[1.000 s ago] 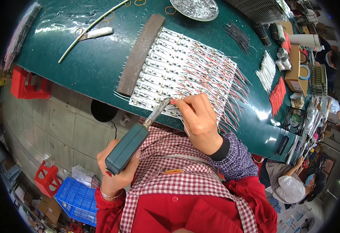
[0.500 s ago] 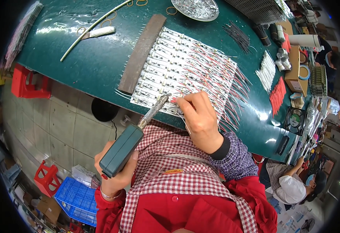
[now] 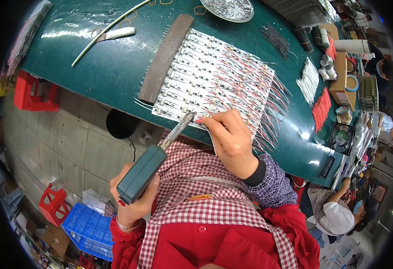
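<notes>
My left hand (image 3: pixel 139 207) is closed around the dark green handle of a soldering iron (image 3: pixel 141 172). The iron's metal barrel points up and right, its tip at the near edge of a white circuit board panel (image 3: pixel 171 104). Just right of the tip, my right hand (image 3: pixel 233 142) pinches a thin white wire (image 3: pixel 214 144), which hangs below the fingers. A bit of red shows at the fingertips; whether it is a second wire is unclear. Rows of red and white wires (image 3: pixel 243 80) cover the panel's right part. The exact contact at the tip is too small to make out.
A dark flat bar (image 3: pixel 166 60) lies along the panel's left edge. Bundles of black wires (image 3: pixel 275 41), white wires (image 3: pixel 308 80) and red wires (image 3: pixel 321 110) lie to the right. Farther back are a metal dish (image 3: pixel 230 10) and a white-handled knife (image 3: pixel 116 34). A co-worker (image 3: pixel 338 217) sits at right.
The iron's tip has moved slightly down and left along the panel's near edge. My right fingertips have shifted slightly the same way, still pinching the wire.
</notes>
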A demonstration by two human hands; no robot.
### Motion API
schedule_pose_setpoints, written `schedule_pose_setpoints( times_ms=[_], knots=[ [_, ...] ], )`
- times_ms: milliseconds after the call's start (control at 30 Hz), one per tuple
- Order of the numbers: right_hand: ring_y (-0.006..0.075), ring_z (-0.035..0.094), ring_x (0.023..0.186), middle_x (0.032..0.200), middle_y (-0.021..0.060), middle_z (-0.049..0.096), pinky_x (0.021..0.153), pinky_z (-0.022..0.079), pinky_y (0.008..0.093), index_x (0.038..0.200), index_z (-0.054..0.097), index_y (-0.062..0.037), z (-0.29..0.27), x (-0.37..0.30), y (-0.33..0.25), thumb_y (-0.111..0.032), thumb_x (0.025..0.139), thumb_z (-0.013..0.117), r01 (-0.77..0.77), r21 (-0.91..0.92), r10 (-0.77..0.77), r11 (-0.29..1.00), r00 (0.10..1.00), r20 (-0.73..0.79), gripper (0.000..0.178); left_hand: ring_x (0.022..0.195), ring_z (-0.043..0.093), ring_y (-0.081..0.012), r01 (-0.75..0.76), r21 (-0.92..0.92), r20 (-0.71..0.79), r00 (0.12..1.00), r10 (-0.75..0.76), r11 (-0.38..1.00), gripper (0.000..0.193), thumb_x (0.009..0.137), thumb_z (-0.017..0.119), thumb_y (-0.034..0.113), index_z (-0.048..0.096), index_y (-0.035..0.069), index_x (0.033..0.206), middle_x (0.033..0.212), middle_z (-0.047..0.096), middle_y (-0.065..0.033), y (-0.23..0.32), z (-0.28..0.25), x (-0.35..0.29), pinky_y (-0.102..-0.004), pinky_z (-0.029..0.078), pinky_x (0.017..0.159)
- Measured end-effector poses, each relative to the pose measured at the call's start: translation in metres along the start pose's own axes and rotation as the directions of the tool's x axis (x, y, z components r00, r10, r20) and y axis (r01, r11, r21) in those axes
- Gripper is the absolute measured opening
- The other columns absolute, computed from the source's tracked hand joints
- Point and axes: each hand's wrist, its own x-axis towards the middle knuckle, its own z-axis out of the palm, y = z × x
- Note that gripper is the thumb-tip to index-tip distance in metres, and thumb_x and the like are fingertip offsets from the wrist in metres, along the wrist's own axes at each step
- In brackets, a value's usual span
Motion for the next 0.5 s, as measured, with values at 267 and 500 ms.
schedule_pose_setpoints(
  times_ms=[267, 500],
  knots=[
    [0.0248, 0.053, 0.076, 0.087, 0.0096, 0.057, 0.062, 0.046, 0.0348, 0.099, 0.067, 0.0031, -0.0012, 0.0011, -0.0014, 0.008, 0.073, 0.068, 0.023, -0.03, -0.022, 0.999, 0.999, 0.031, 0.027, 0.062, 0.063, -0.0173, -0.003, -0.005, 0.027, 1.0, 0.003, 1.0, 0.02, 0.075, 0.074, -0.001, 0.069, -0.006, 0.094, 0.082, 0.066, -0.011, 0.0001, 0.0017, 0.0016, -0.0275, 0.047, 0.056],
    [0.0254, 0.055, 0.076, 0.086, 0.0082, 0.058, 0.063, 0.046, 0.0353, 0.101, 0.069, -0.0025, -0.0007, -0.0009, -0.0018, 0.009, 0.074, 0.072, -0.009, -0.022, 0.009, 1.0, 0.999, 0.033, 0.029, 0.062, 0.063, -0.0169, -0.007, 0.049, 0.051, 0.999, 0.005, 0.999, 0.018, 0.076, 0.074, -0.001, 0.068, -0.006, 0.092, 0.079, 0.065, -0.0106, 0.0043, 0.0016, 0.0039, -0.0273, 0.047, 0.056]
  ],
)
